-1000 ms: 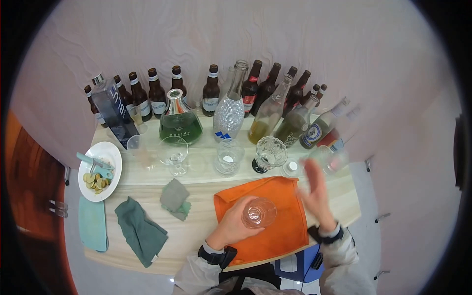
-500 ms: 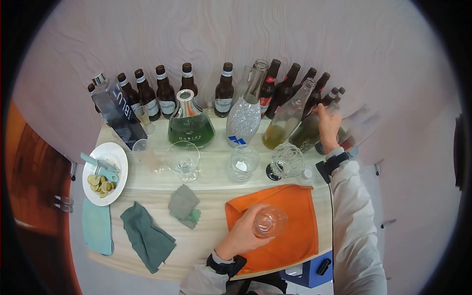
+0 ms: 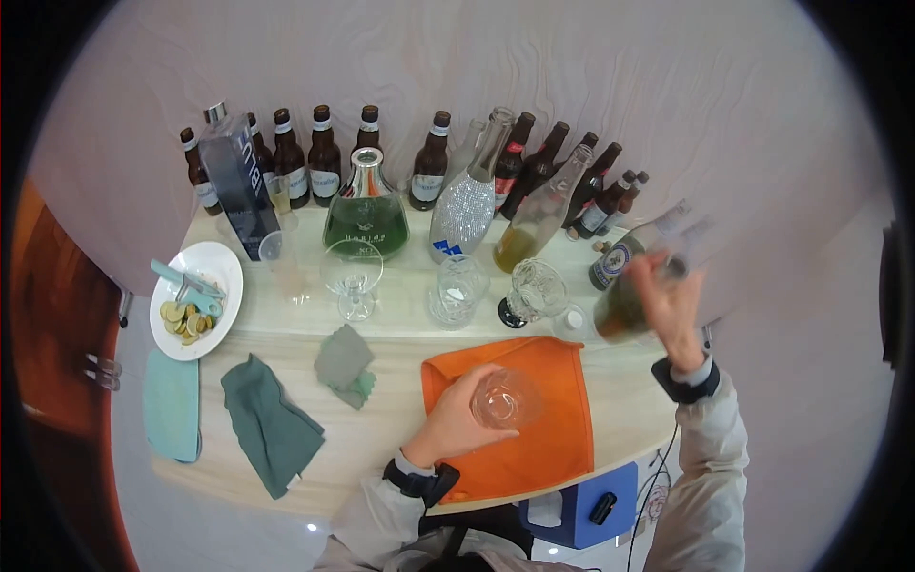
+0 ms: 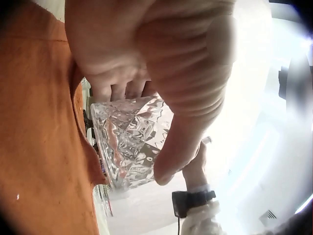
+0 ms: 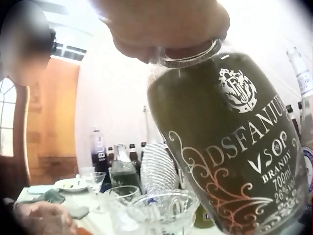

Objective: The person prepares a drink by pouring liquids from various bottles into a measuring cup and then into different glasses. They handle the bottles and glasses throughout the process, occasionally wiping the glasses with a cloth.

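Note:
My left hand (image 3: 453, 419) grips a clear cut-glass tumbler (image 3: 505, 398) over the orange cloth (image 3: 558, 448). In the left wrist view the tumbler's diamond-patterned wall (image 4: 132, 142) shows between the thumb and the other fingers. At the right end of the table, my right hand (image 3: 675, 310) holds a brandy bottle (image 3: 621, 310) by its neck. The right wrist view shows the bottle's lettered body (image 5: 230, 142) tilted, with dark green-brown contents; the hand covers its top.
Beyond the cloth stand a coupe glass (image 3: 355, 276), a patterned glass (image 3: 457, 291) and a black-footed glass (image 3: 536, 289). A rhinestone-covered bottle (image 3: 464, 214), a green decanter (image 3: 366, 214) and several brown bottles line the back. A plate (image 3: 229, 276) of citrus slices sits left, near folded cloths (image 3: 272, 424).
My right hand has reached to the bottles at the back right, taken the brandy bottle by its neck and brought it forward and right. The left hand still holds the tumbler over the cloth.

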Available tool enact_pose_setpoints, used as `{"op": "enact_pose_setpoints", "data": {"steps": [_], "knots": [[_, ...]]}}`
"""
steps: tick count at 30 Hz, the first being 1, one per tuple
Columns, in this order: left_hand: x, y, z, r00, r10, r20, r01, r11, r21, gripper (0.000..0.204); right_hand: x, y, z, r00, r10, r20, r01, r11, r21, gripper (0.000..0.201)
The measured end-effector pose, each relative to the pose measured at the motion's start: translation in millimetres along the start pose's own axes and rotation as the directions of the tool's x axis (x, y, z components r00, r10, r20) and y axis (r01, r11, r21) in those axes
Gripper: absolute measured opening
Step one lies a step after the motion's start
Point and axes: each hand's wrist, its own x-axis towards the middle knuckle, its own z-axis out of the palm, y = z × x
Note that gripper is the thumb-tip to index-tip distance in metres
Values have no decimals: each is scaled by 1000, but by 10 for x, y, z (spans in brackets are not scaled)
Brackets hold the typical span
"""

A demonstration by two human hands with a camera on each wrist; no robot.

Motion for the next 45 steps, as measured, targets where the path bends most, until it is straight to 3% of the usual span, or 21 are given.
{"op": "enact_pose_setpoints", "data": {"steps": [4,6,8,21,32,45], "knots": [[-1,-66,23,998,68,-3,-68,995,-68,90,-619,-188,-27,927,-224,302,244,969,-31,17],[-13,-83,24,997,74,28,-72,996,-61,93,-877,-200,-33,885,-249,394,288,957,-43,19],[-21,-79,16,996,77,55,-74,996,-50,97,-1045,-282,-14,781,-211,588,307,950,-66,21],[-21,38,58,990,117,78,-116,993,-19,87,-1276,-350,116,681,-169,713,384,911,-151,17],[-16,52,85,987,148,59,-151,987,49,83,-1223,-380,83,561,3,828,433,851,-296,24],[-12,46,104,983,181,29,-183,980,76,79,-1208,-379,89,545,12,838,446,842,-303,23]]}}
